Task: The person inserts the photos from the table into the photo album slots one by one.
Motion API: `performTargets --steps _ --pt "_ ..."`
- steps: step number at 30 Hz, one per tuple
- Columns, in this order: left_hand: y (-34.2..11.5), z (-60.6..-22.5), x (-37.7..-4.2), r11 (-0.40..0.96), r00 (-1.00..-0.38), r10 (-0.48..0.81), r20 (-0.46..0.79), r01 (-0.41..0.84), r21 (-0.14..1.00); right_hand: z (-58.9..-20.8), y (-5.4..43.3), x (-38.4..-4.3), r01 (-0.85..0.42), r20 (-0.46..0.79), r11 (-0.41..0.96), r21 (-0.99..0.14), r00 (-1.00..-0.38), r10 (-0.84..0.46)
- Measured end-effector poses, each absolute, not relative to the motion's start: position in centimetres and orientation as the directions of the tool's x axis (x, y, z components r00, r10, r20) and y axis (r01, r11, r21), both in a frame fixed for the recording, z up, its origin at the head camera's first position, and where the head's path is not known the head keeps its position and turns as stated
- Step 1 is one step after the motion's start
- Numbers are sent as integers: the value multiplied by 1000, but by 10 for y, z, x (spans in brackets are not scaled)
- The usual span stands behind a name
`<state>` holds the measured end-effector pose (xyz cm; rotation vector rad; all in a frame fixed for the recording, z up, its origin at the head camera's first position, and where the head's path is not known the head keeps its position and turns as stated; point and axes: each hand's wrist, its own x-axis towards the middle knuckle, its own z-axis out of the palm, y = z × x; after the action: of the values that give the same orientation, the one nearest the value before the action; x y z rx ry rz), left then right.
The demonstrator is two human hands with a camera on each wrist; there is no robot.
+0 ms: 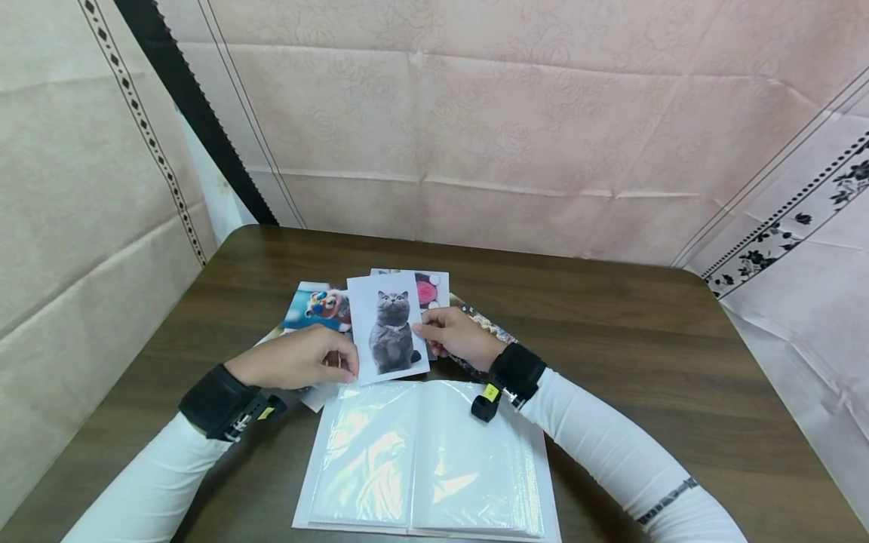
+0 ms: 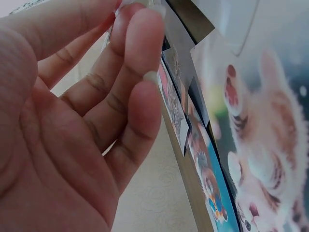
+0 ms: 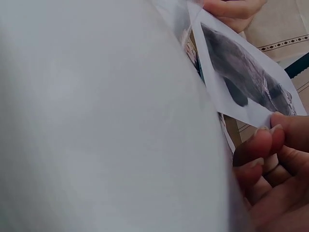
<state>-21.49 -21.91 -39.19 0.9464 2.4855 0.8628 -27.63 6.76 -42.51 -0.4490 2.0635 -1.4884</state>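
A photo of a grey cat (image 1: pixel 391 332) stands tilted just beyond the top edge of an open photo album (image 1: pixel 360 452) with clear plastic pockets. My right hand (image 1: pixel 465 335) pinches the photo's right edge between thumb and fingers, as the right wrist view shows closely. At its lower left corner, my left hand (image 1: pixel 302 358) pinches the photo with thumb and forefinger; the other fingers are loosely bent in the left wrist view. The album's pages look blank, with light glaring off the plastic. In the right wrist view, a large pale sheet (image 3: pixel 111 116) covers much of the frame.
Behind the cat photo lie several other prints, among them a blue one with an animal in colourful glasses (image 1: pixel 319 305) and one with a pink shape (image 1: pixel 434 290). A kitten print (image 2: pixel 270 130) lies near my left hand. The brown wooden table (image 1: pixel 645 354) meets hanging cloth (image 1: pixel 509 136) at the back.
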Motion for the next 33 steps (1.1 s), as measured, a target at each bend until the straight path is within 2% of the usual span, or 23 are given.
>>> performTargets --steps 11,33 --pt "-221 -393 -216 587 -714 691 -115 461 665 -428 64 -274 51 -237 312 -949 -767 -596" --pt "-222 -395 -217 613 -753 642 -146 390 687 -429 62 -272 72 -278 336 -939 -735 -619"
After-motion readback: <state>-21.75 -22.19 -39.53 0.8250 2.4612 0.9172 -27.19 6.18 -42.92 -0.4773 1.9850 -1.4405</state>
